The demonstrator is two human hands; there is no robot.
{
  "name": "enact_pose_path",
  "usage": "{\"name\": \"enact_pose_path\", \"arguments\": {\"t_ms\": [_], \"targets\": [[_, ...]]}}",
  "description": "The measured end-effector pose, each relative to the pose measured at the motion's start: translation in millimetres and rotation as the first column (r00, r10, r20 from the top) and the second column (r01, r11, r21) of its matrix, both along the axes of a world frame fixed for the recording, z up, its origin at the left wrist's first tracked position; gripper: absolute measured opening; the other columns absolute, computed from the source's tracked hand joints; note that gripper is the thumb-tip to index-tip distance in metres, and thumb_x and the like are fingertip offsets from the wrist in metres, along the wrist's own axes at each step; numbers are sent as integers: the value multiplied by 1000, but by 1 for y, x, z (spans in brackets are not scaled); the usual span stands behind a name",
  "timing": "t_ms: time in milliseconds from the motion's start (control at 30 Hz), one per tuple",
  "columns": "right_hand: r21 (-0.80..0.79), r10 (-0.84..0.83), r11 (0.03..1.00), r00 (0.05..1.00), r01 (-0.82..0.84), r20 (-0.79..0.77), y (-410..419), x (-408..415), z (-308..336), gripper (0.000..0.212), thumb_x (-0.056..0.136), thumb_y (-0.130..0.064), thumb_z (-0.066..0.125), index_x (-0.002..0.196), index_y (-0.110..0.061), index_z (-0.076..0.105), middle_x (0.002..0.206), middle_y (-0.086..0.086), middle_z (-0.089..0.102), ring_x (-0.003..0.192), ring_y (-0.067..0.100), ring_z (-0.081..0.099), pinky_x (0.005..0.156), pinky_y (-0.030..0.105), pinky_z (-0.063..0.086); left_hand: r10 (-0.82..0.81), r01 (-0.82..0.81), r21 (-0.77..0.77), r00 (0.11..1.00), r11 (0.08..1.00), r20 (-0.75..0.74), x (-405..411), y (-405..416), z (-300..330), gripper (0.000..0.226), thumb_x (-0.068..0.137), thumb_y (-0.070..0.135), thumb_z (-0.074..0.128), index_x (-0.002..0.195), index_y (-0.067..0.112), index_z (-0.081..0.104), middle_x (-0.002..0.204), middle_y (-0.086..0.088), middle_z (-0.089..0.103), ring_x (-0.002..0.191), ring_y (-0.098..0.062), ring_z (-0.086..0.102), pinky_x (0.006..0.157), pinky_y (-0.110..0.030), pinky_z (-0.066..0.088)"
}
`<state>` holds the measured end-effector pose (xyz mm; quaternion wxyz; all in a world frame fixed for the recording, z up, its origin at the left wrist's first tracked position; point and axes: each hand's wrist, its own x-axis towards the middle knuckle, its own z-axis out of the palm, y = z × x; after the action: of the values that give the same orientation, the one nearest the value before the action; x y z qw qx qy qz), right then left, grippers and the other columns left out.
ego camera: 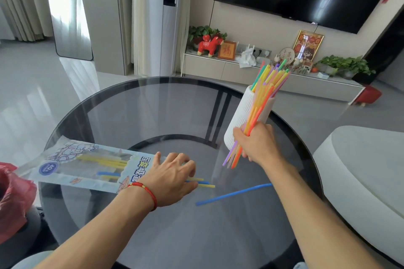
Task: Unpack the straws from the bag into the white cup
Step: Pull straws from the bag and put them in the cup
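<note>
A printed plastic straw bag (72, 166) lies flat on the round glass table (135, 111), with a few yellow and blue straws still inside. My left hand (172, 179) presses on the bag's open right end, fingers spread over straws (205, 184) poking out. My right hand (255, 142) grips a bundle of coloured straws (265, 89) in front of the ribbed white cup (242, 113), which stands tilted; whether the bundle's upper ends are in the cup I cannot tell. One blue straw (234, 194) lies loose on the glass between my arms.
A red plastic bag (13, 194) sits at the table's left edge. A pale sofa or ottoman (367, 172) stands close on the right. Behind the table are a low TV cabinet (262, 74) with ornaments and plants, and a wall-mounted screen.
</note>
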<state>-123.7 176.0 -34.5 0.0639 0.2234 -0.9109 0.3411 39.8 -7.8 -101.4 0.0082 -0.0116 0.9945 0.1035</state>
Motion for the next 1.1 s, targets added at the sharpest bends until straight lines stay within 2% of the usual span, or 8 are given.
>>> {"name": "enact_pose_path", "arguments": {"t_ms": [167,267,433,567,767,867,1000,1100], "targets": [[-5,12,1000,999,-12,-40,8,3,-16,51,94,-38,64,60,0,62,46,13,61,31,14,55,41,35,51,0,0,-6,1000,1000,13,-2,0,2,32,96,58,39,113,32,47,133,7,43,127,-19,39,112,-57,25],[-202,1,979,1000,-5,-24,19,8,-12,44,95,-36,65,61,-10,68,42,7,62,28,13,53,41,24,45,2,-2,-10,1000,1000,10,-2,1,2,32,96,58,38,114,32,47,132,7,43,127,-19,39,112,-57,25],[-659,-51,752,999,33,-8,31,-9,51,41,93,-39,65,64,-11,72,46,12,64,29,21,49,36,22,40,3,-3,-11,1000,1000,16,-1,0,2,33,97,59,36,114,33,47,133,7,43,126,-19,39,112,-55,25],[-762,-215,639,975,105,-46,32,-26,98,32,89,-32,65,61,-17,69,50,10,68,32,24,54,34,25,41,5,-5,-3,999,1000,32,-1,1,3,33,97,60,35,114,34,47,134,8,42,127,-18,39,113,-56,24],[-583,-256,807,947,99,-192,21,-47,118,39,95,-31,63,72,0,66,44,6,66,31,20,60,35,27,49,8,-9,20,999,1000,46,-2,1,5,33,97,60,35,114,35,47,134,8,42,128,-18,37,115,-57,22],[-385,-243,913,940,138,-238,8,-52,124,43,92,-35,61,70,1,65,58,18,69,58,34,70,55,42,61,12,-13,18,999,1000,41,-2,1,7,33,96,60,35,113,35,48,133,8,42,127,-18,37,114,-56,23],[-85,-290,957,921,278,-260,-8,-50,120,41,90,-53,67,82,-13,65,87,10,67,77,33,60,68,33,44,16,-17,21,999,1000,47,-2,1,7,33,97,60,34,113,35,48,134,9,42,127,-17,37,115,-56,22],[-182,-328,941,905,287,-270,-12,-45,128,44,84,-62,69,81,-18,69,81,0,69,68,21,64,59,27,40,15,-17,31,998,999,57,-2,0,7,33,97,60,33,114,36,48,135,9,41,129,-16,36,116,-57,21]]}}
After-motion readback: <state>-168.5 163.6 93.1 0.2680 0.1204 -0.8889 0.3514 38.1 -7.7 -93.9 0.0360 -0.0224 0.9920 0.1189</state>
